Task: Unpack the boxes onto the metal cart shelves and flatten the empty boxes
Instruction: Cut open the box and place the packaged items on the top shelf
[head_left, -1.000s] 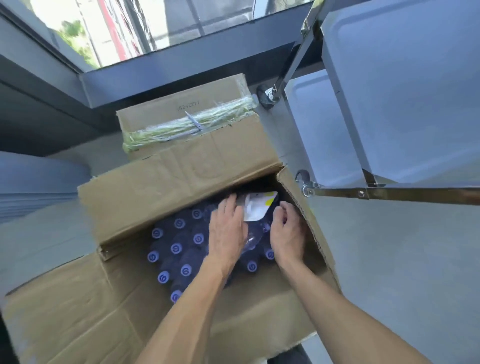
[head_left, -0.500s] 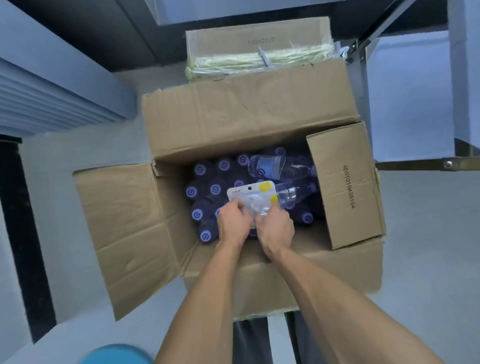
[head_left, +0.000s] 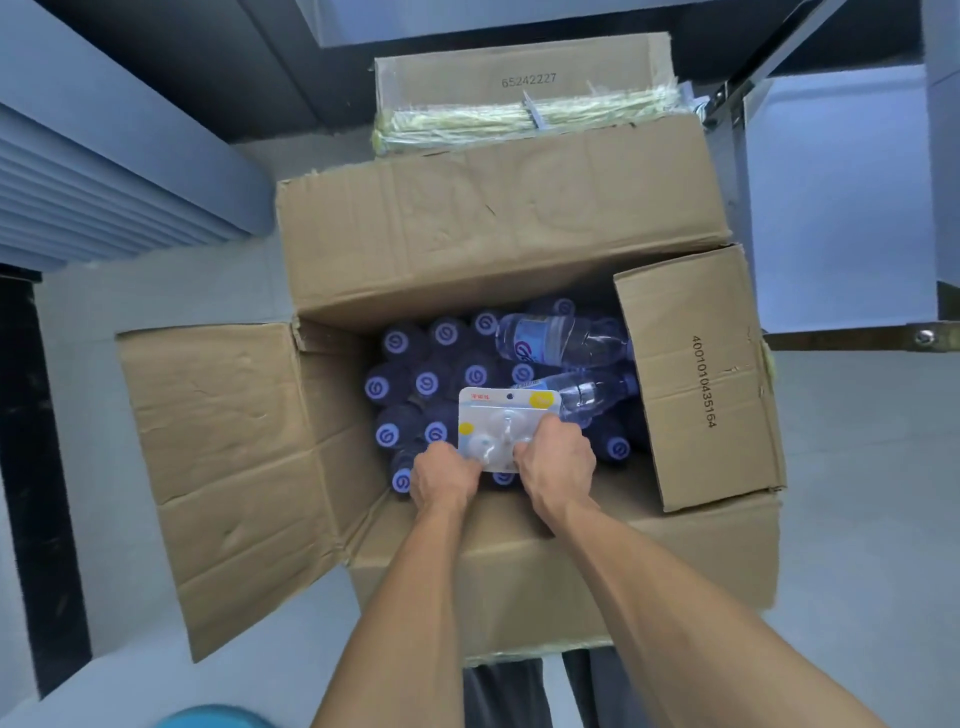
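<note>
Over the near side of the open cardboard box (head_left: 519, 249), the left hand (head_left: 447, 475) and right hand (head_left: 558, 462) each pinched a lower corner of a white blister pack (head_left: 506, 421), fingers curled round its edges. Beneath it, inside the box, stood capped water bottles (head_left: 426, 382); two more bottles (head_left: 563, 340) lay sideways toward its right flap. Behind the box sat a second, taped carton (head_left: 519, 78), and right of it a metal cart shelf (head_left: 831, 208).

Two cardboard boxes (head_left: 498, 218), two lying bottles (head_left: 566, 340), one blister pack (head_left: 506, 421), two hands (head_left: 447, 475).
</note>
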